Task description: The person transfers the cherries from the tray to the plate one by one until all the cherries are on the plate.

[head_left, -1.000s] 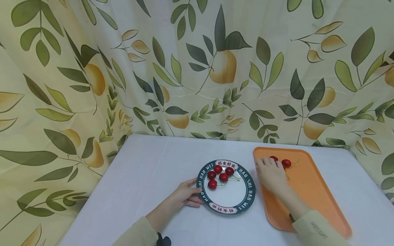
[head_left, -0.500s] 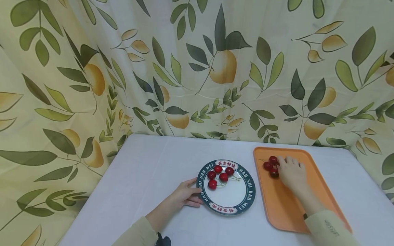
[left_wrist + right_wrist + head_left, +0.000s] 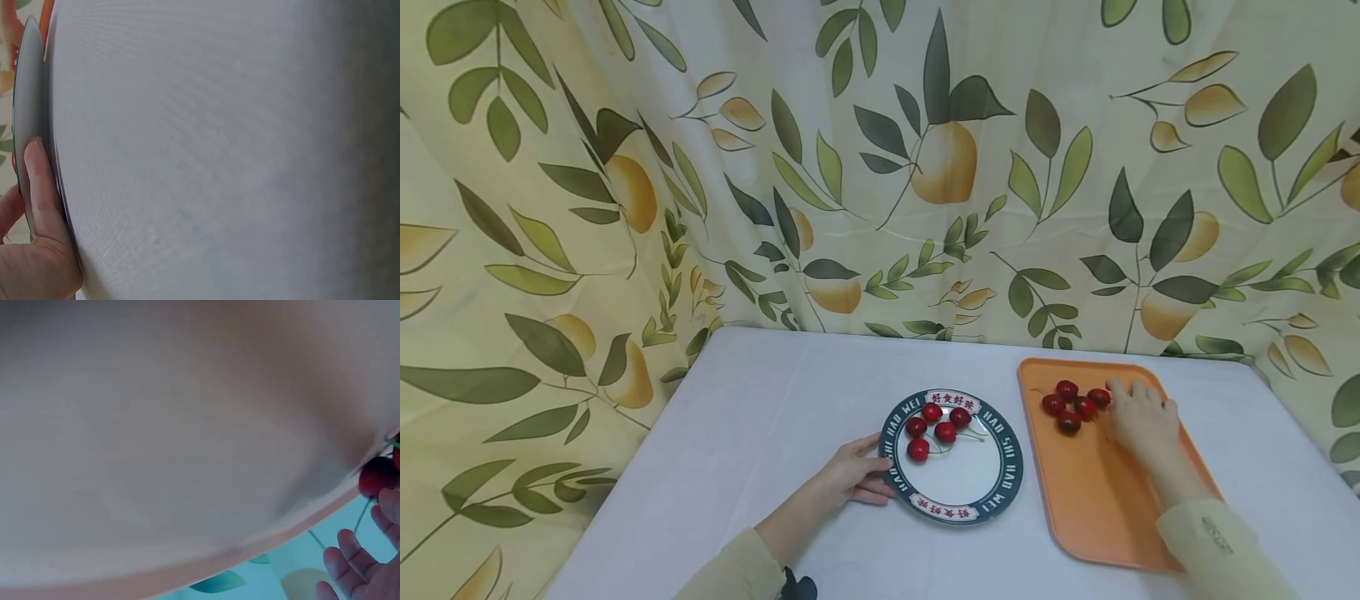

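Note:
My left hand [image 3: 853,473] holds the near-left rim of a round plate [image 3: 951,483] with a dark green lettered border. In the left wrist view, one finger [image 3: 45,194] lies along the plate's underside [image 3: 31,106]. Several red cherries [image 3: 945,432] with stems lie on the plate. To the right, more cherries [image 3: 1068,422] sit clustered on an orange tray [image 3: 1105,500]. My right hand [image 3: 1144,422] is over the tray, just right of the cluster, its fingertips beside the rightmost cherry [image 3: 1099,397]. The right wrist view shows spread fingers [image 3: 350,550] near a dark red cherry [image 3: 378,478].
A white cloth covers the table [image 3: 790,400]. Behind it hangs a curtain [image 3: 880,250] with a leaf and fruit print. The tray has a raised rim, and a narrow strip of table separates it from the plate.
My right hand has moved rightward across the tray, from over the cherries to their right side, uncovering the cluster. The left hand and the plate have stayed in place.

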`<state>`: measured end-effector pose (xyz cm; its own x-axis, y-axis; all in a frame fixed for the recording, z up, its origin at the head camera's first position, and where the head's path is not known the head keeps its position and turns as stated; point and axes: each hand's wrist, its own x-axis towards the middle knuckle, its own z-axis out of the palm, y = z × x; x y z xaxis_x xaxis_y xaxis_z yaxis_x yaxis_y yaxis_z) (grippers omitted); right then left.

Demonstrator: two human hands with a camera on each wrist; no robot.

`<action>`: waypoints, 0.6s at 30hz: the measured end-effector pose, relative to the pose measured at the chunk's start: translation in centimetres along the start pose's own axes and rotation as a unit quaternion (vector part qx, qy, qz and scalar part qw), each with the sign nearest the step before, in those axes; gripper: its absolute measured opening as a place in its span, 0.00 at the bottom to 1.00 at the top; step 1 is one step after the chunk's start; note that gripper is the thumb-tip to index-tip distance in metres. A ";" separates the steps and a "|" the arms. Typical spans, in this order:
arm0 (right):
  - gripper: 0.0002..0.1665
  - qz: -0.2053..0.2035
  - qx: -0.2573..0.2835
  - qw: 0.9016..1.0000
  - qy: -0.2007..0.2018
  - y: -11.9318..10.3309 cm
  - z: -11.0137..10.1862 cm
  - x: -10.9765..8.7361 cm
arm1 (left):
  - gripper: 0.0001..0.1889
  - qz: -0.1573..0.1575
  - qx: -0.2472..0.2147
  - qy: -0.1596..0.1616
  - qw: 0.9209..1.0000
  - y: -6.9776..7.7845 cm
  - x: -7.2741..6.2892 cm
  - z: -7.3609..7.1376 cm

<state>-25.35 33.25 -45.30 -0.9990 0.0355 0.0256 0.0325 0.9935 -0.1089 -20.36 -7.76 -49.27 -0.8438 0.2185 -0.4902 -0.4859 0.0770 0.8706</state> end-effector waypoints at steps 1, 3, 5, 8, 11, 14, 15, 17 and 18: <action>0.24 -0.001 -0.002 1.000 0.000 0.2 0.0 0.0 | 0.34 -0.001 -0.001 0.000 1.000 0.0 0.0 0.0; 0.22 -0.005 -0.005 1.000 0.000 0.5 0.0 0.1 | 0.34 -0.003 -0.003 0.002 1.000 0.0 0.0 0.0; 0.20 -0.008 -0.011 1.000 0.000 0.8 0.0 0.1 | 0.34 -0.003 -0.003 0.002 1.000 0.0 0.0 0.1; 0.19 -0.010 -0.016 1.000 -0.004 1.1 0.0 0.2 | 0.34 -0.003 -0.003 0.002 1.000 0.0 0.0 0.1; 0.18 -0.011 -0.018 1.000 -0.009 1.4 0.0 0.2 | 0.34 -0.002 -0.001 0.002 1.000 0.1 -0.1 0.1; 0.18 -0.012 -0.019 1.000 -0.012 1.4 -0.1 0.1 | 0.34 -0.005 -0.003 0.002 1.000 0.1 -0.1 0.0; 0.18 -0.013 -0.019 1.000 -0.012 1.4 -0.2 0.0 | 0.34 -0.005 -0.003 0.001 1.000 0.1 -0.1 0.0; 0.17 -0.013 -0.018 1.000 -0.011 1.4 -0.2 -0.2 | 0.34 -0.005 -0.004 0.000 1.000 0.1 -0.1 0.0; 0.17 -0.015 -0.017 1.000 -0.009 1.5 -0.2 -0.2 | 0.34 -0.004 -0.004 -0.001 1.000 0.1 -0.1 0.0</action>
<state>-25.09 34.72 -45.25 -0.9999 0.0047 0.0101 0.0039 0.9973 -0.0736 -20.30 -7.76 -49.12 -0.8392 0.2191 -0.4978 -0.4949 0.0721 0.8660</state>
